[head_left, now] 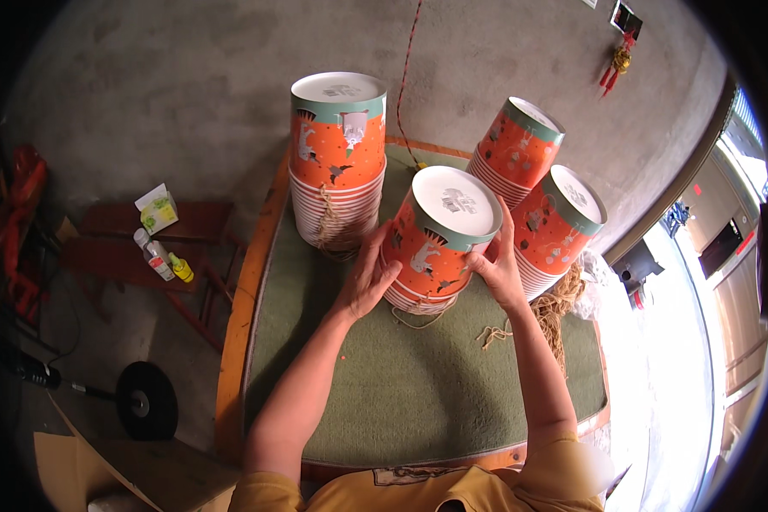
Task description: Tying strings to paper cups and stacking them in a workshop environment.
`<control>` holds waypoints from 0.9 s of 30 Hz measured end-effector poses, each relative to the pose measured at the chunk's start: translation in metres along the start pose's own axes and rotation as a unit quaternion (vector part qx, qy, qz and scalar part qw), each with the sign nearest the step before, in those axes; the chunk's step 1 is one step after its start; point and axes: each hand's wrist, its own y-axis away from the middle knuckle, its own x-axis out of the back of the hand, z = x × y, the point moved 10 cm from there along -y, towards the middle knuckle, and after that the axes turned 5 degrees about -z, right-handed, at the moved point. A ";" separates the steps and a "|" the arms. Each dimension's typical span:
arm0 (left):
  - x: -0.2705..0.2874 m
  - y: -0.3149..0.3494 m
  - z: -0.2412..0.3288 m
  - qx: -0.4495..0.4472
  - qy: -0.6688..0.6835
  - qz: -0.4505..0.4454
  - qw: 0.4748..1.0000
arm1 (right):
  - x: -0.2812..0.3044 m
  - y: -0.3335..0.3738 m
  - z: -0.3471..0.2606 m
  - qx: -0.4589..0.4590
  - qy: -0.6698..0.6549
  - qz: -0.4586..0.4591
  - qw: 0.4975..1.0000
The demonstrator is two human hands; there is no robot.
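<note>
Between my hands is a short stack of orange paper buckets, upside down, with a green band and a white base on top. Its left side is gripped by my left hand, the thumb pointing inward. My right hand wraps the right side, thumb on the front. A loop of twine hangs at its lower edge. Farther left stands a tall stack of the same buckets, with twine down its front. Two more stacks, one behind and one at the right, lean in the view.
A green-topped table with a wooden edge carries the stacks. A heap of twine lies at its right. To the left, a red bench holds bottles and a tissue box. A cardboard box sits at lower left.
</note>
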 end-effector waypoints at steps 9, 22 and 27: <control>-0.001 0.002 -0.002 0.005 0.007 -0.005 1.000 | 0.001 0.002 0.010 -0.002 -0.010 -0.005 1.000; 0.000 0.002 0.001 0.003 0.019 -0.009 1.000 | 0.010 -0.025 -0.029 0.031 0.016 0.002 0.999; -0.004 0.004 -0.008 0.005 0.020 -0.020 1.000 | -0.010 -0.080 -0.067 0.091 0.224 0.015 0.970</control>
